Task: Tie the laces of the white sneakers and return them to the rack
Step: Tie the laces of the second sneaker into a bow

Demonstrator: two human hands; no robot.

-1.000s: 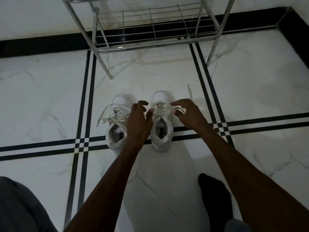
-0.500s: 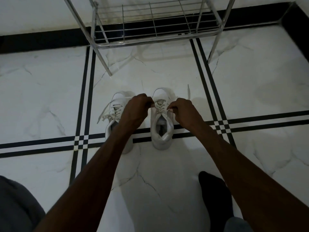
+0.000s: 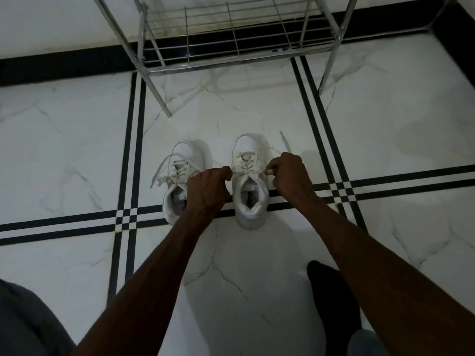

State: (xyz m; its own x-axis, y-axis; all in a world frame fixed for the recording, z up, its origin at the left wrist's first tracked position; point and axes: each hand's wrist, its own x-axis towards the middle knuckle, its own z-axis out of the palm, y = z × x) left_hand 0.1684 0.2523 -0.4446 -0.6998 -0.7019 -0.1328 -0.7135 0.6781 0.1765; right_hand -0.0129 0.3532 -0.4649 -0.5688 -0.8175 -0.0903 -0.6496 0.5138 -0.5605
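White low-top sneakers [image 3: 250, 181] sit side by side on the marble floor [image 3: 64, 150], open tile all round, chrome wire rack [image 3: 231, 42] beyond; left hand [image 3: 208, 191] and right hand [image 3: 290, 176] pinch the right sneaker's laces [image 3: 248, 172] taut.

A room in a home, by the wall where shoes are kept

A shiny metal shoe rack [image 3: 239, 51] is standing against the white wall [image 3: 64, 21], and its wire shelf is sitting just above the ground. The floor [image 3: 64, 155] is looking like white marble tile, with thin black stripes running across it and a black strip running along the bottom of the wall. Two white sneakers [image 3: 248, 181] are sitting side by side on the tiles in front of the rack. A foot in a black sock [image 3: 331, 301] is resting on the floor, the way people go about at home.
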